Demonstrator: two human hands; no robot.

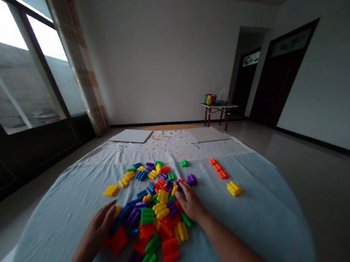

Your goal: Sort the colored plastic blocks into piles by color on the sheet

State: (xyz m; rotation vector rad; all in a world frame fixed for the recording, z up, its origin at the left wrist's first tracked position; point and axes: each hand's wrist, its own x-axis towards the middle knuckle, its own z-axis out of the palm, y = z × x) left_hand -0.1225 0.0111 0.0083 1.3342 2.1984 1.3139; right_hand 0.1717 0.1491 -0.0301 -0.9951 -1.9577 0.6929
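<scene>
Many plastic blocks in red, yellow, green, blue and purple lie heaped on the cloth-covered table (253, 218). My left hand (99, 222) rests against the heap's left edge, beside a red block (119, 239); whether its fingers grip anything is hidden. At the heap's upper right, my right hand (190, 201) has its fingertips at a small red and purple piece, near a purple block (192, 179). A joined orange-red strip (218, 168) and a yellow block (234, 188) lie apart on the right. Another yellow block (111, 190) sits off to the left.
Two flat boards, one white (131, 135) and one beige (208, 134), lie at the table's far side. Beyond stands a small table (219, 106) with a colourful container (210, 99). Windows and a curtain (74, 54) are on the left, dark doors on the right.
</scene>
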